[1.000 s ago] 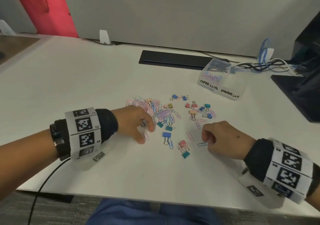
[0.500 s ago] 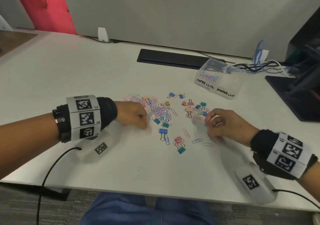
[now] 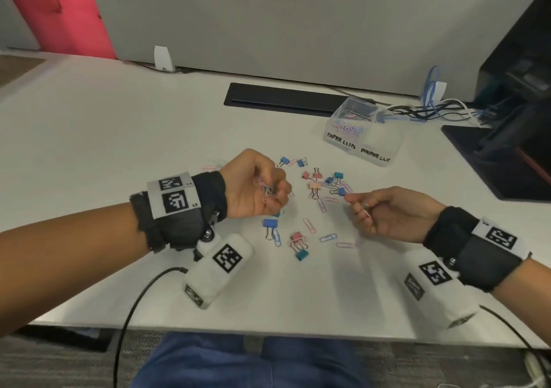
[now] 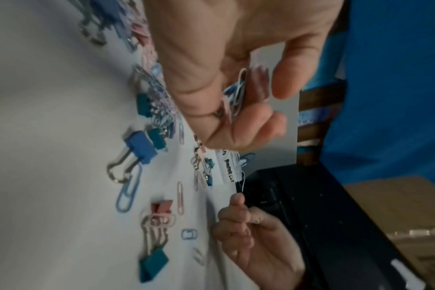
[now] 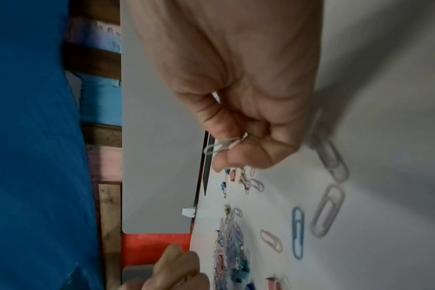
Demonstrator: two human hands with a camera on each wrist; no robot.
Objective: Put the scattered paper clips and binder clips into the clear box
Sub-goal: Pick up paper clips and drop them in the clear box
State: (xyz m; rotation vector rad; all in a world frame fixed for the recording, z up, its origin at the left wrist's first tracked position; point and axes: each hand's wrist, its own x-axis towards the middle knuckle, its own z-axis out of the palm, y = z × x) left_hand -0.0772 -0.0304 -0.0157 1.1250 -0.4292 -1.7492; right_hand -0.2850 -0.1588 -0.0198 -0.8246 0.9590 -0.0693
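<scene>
My left hand (image 3: pixel 262 189) is lifted above the pile, palm up, fingers curled round a bunch of paper clips (image 4: pixel 237 94). My right hand (image 3: pixel 365 208) hovers right of the pile and pinches a paper clip (image 5: pixel 217 146) between thumb and fingers. Loose paper clips (image 3: pixel 328 237) and coloured binder clips (image 3: pixel 269 223) lie scattered on the white table (image 3: pixel 119 137) between the hands. The clear box (image 3: pixel 362 131), labelled for paper clips and binder clips, stands at the back right with some paper clips in its left compartment.
A black cable slot (image 3: pixel 283 98) runs along the back of the table. Tangled cables (image 3: pixel 432 111) and a black monitor base (image 3: pixel 495 161) sit at the far right. Wrist camera cables hang over the table's front edge.
Both hands have risen off the table and turned palm up. The left one now carries a bunch of paper clips; the right moved right and back with a clip pinched.
</scene>
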